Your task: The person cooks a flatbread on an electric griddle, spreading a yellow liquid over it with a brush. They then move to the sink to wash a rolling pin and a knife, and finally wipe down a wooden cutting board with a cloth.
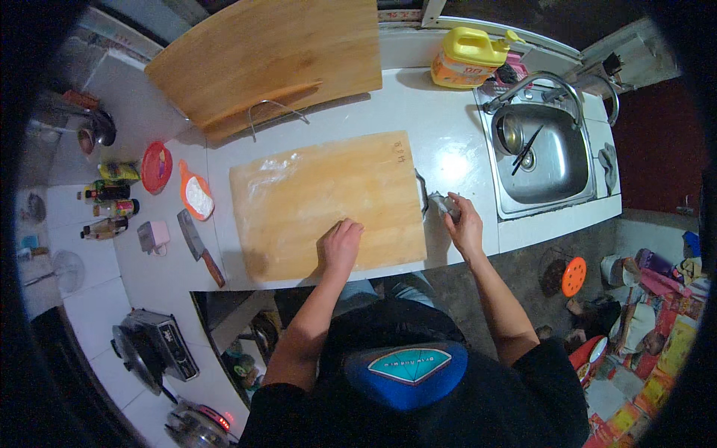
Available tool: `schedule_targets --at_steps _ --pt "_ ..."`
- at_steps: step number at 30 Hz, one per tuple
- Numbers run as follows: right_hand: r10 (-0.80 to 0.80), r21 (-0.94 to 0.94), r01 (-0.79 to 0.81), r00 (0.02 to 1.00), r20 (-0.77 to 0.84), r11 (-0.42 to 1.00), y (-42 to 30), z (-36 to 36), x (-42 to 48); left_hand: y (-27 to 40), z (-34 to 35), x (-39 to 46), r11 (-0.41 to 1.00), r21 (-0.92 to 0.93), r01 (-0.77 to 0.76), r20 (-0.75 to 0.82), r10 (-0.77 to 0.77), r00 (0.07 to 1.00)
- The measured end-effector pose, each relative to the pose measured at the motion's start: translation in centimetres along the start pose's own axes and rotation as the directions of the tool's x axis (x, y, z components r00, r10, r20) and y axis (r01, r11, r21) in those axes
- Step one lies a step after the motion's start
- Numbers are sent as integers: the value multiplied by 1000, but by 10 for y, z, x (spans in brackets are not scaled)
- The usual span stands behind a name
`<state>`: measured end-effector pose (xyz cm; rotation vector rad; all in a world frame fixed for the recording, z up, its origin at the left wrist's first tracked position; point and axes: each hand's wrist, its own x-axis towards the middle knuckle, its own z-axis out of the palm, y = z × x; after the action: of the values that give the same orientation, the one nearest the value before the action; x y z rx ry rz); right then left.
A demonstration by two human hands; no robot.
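A wooden cutting board (325, 196) with a metal handle at its right edge lies on the white counter. My left hand (341, 242) rests near the board's front edge, its fingers curled; whether anything is under them cannot be seen. Right of the board, my right hand (464, 221) grips a crumpled grey cloth or plastic piece (444, 205) over the counter. An orange scoop of white powder (198, 197) stands left of the board. Nearby lies a cleaver (193, 235) with a wooden handle, its blade pointing away from me.
A large wooden board (280, 61) leans at the back. On the right, a steel sink (552, 162) holds a metal bowl and dark utensils, with a yellow pump jug (468, 59) behind. A red bowl (156, 168), bottles (115, 208) and a gas stove (168, 341) stand left.
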<state>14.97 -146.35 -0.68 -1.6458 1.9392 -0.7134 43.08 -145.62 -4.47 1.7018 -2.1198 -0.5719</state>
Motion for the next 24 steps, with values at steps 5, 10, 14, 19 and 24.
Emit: schedule_targets --at_steps 5,10,14,19,24 --pt "313 25 -312 950 -19 950 6 3 -13 -63 -63 -30 943 75 324 -395 -270 878" --pt "100 -362 -158 980 -174 919 8 6 -27 -267 -121 -136 559 317 766 -616 -494 614" --pt "52 -376 -69 997 -57 924 -19 27 -28 -333 -111 -166 591 209 779 -493 -624 606" --pt "150 -315 -161 987 -60 935 -74 44 -31 -299 -132 -149 774 37 632 -529 -522 669" --pt "18 35 -29 954 300 999 -137 86 -56 -171 -170 -155 793 -127 596 -508 -568 647"
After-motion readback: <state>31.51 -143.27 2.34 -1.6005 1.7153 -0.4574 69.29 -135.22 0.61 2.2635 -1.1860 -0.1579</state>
